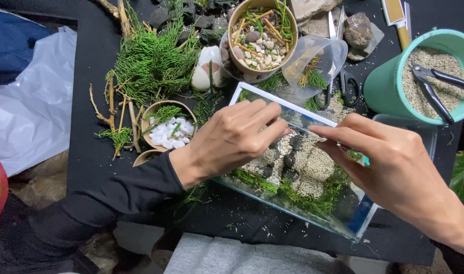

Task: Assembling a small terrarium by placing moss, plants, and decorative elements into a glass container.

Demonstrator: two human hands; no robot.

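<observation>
Both hands over the glass terrarium tank [266, 96], long axis running far-left to near-right. Left hand [231, 137] curled loosely above the white pebble path [281, 152], fingertips bunched, contents not discernible; right hand [389, 167] pinching a thin tool, hard to identify, tip pointing left at the same path. Path directly below and between the fingertips, left hand nearer.

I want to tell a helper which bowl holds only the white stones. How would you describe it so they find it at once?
Start from the glass tank under both hands. Left of it, just beyond the left hand, sits a small tan bowl of white pebbles beside the green sprigs. Unlike the bigger tan bowl farther back, which holds mixed brownish stones and twigs, its stones are all white.
</observation>
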